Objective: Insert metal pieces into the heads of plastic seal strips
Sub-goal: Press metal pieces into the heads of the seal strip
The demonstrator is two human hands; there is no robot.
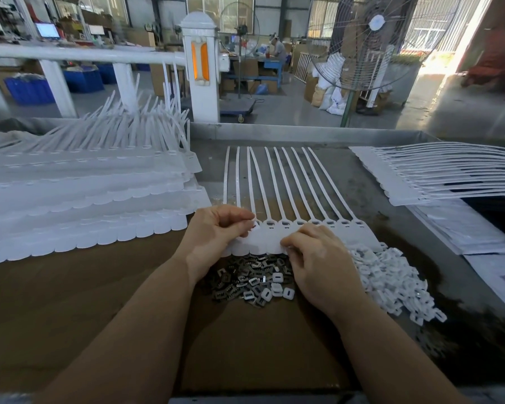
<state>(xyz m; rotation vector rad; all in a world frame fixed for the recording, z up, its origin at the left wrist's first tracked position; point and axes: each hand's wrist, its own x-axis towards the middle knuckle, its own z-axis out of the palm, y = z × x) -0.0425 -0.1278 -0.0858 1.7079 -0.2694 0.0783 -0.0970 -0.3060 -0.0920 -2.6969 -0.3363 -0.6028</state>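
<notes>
Seal strips [289,196] half hidden: left hand [216,231] pinches their heads, right hand [318,260] curls over the tags.

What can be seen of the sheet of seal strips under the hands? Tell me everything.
The sheet of seal strips is white plastic: about ten joined strips with thin tails fanning away from the person, slotted heads in a row and scalloped tags nearest them. It lies flat on the bench, its near edge over the metal pieces. The left hand pinches its left end; the right hand rests on its tags.
</notes>
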